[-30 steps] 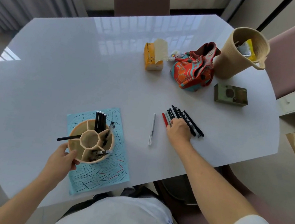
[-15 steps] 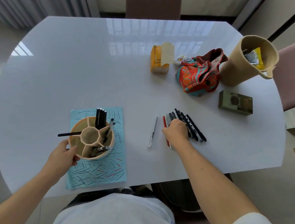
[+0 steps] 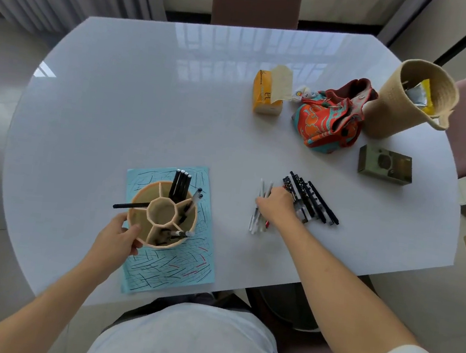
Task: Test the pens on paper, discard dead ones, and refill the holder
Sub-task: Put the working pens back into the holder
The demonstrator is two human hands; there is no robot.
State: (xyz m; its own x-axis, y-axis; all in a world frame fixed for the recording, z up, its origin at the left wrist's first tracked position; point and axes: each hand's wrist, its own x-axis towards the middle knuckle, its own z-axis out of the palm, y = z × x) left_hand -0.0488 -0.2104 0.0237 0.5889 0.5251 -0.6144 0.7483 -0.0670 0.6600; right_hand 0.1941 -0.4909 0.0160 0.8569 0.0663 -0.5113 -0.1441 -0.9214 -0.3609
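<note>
Blurred pens (image 3: pixel 260 208) under right hand (image 3: pixel 276 206)

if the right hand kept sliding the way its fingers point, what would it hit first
Its fingers point up-left from the right hand, already on the white pens. Beyond them the table looks free as far as shown.

Soft, even daylight fills the scene. The glossy white table (image 3: pixel 117 111) mirrors a bright window as pale barred glare along its far side, with a small bright patch at its left edge. Shadows under objects are faint and short. Wide-angle distortion bows the table's outline and stretches the forearms. The white pens (image 3: pixel 256 222) are smeared by motion blur.
</note>
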